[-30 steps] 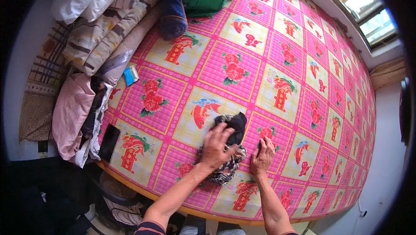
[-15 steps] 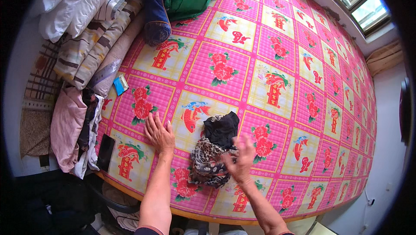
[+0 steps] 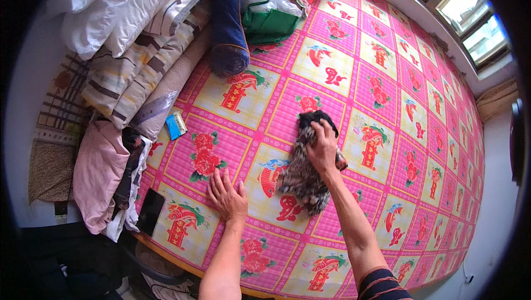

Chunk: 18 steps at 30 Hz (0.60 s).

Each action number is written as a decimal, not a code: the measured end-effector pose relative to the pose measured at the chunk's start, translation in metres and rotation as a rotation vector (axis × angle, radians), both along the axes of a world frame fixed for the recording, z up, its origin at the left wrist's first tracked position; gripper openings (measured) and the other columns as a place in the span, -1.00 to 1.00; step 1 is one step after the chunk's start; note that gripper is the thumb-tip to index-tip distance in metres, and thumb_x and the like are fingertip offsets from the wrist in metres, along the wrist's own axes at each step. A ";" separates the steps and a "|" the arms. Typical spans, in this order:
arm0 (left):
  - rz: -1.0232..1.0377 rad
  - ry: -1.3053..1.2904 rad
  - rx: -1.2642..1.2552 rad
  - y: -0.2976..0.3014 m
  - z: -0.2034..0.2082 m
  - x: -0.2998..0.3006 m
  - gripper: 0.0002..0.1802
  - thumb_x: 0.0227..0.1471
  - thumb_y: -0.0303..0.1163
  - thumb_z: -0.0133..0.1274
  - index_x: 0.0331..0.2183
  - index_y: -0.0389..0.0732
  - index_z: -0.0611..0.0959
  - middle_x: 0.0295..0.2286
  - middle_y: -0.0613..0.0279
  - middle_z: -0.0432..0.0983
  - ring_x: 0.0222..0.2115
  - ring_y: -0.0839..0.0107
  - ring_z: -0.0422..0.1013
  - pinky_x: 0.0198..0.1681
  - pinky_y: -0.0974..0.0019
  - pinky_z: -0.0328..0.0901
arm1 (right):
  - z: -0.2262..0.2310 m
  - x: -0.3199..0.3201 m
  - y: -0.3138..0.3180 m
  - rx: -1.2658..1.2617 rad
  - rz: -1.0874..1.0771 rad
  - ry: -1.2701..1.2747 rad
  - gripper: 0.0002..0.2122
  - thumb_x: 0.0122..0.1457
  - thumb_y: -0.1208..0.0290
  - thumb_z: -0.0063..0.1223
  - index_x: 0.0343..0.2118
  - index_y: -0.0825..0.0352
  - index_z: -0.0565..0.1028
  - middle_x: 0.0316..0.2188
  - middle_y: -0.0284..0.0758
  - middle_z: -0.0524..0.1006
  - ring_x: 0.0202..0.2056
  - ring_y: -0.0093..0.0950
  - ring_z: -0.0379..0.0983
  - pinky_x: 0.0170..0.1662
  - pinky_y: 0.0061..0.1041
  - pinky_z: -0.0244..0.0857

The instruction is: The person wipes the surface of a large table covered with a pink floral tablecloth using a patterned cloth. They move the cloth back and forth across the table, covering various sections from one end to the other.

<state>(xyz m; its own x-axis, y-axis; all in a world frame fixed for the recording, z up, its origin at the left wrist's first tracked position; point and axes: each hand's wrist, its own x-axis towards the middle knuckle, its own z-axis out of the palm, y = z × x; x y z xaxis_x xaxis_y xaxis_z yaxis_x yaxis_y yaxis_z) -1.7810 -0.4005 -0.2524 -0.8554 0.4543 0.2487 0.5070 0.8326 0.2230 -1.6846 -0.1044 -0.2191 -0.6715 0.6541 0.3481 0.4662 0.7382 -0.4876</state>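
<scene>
My right hand (image 3: 323,148) grips the black end of a crumpled cloth garment (image 3: 304,181), its fingers closed over the fabric. Below the black part the garment is leopard-patterned, dark and brown, and its lower end is blurred. Its exact kind cannot be made out. My left hand (image 3: 228,196) lies flat with fingers spread on the pink patterned sheet (image 3: 265,192), to the left of the garment, holding nothing.
A dark phone (image 3: 151,212) and a small blue packet (image 3: 176,126) lie toward the left. Folded clothes (image 3: 102,175), rolled bedding (image 3: 141,73), a dark blue roll (image 3: 228,34) and a green bag (image 3: 271,21) line the left and far sides. Windows (image 3: 470,15) stand far right.
My right hand, open over the garment before, has closed on its black end. The garment has moved away from me across the sheet. The view has shifted; my left hand still rests flat.
</scene>
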 end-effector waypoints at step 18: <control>-0.018 -0.127 -0.048 0.004 0.017 0.001 -0.32 0.16 -0.10 0.05 0.23 -0.20 0.37 0.29 -0.11 0.17 0.30 -0.10 0.11 0.36 -0.19 -0.04 | -0.016 -0.261 -0.075 0.053 0.513 0.078 -0.46 -0.11 0.50 0.20 0.06 0.23 0.48 0.11 -0.12 0.41 0.11 -0.06 0.32 0.20 -0.13 0.26</control>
